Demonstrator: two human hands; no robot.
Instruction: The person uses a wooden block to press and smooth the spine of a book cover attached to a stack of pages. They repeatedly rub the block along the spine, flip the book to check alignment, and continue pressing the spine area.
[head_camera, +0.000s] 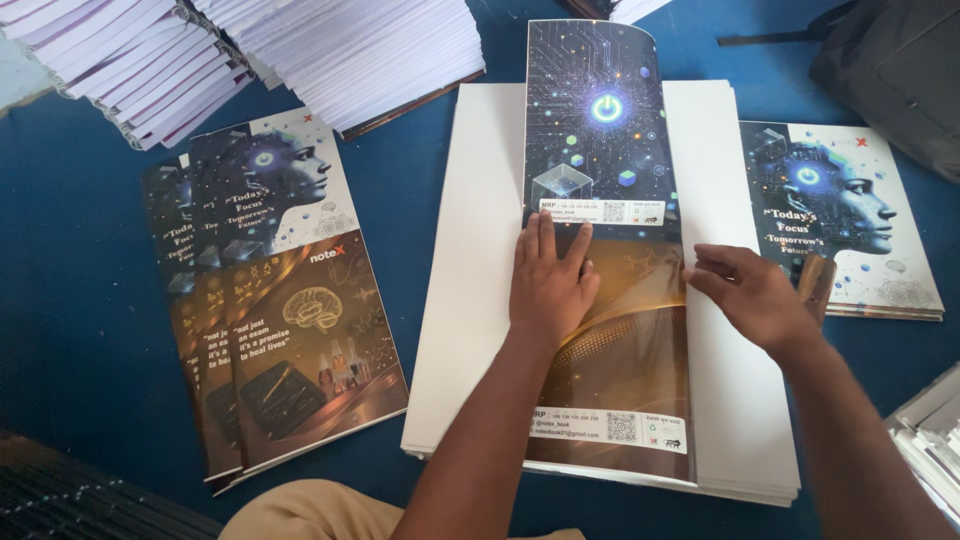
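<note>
Hands are both down on a long printed cover sheet (608, 260) in the head view, and that sheet lies lengthwise across the middle of a thick stack of white paper (480, 280) on the blue floor (80, 320). Left hand (548, 282) presses flat on the sheet's centre, fingers stretched out and close together, palm down, gripping nothing. Right hand (752, 292) sits at the sheet's right edge, fingers curled, tips meeting that edge just where it crosses the white stack; whether it pinches the edge or only touches it, I cannot tell. Far end of the sheet arches up, off the stack. To the left, a fanned pile of finished covers (285, 300) with a face and brain design rests on the floor, well apart from the hands. To the right, another cover pile (850, 210) lies just beside the white stack, partly behind the right hand. Up top, heaps of bound white pages (340, 50) lean across the corner, and a dark bag (900, 70) sits at the upper right.
</note>
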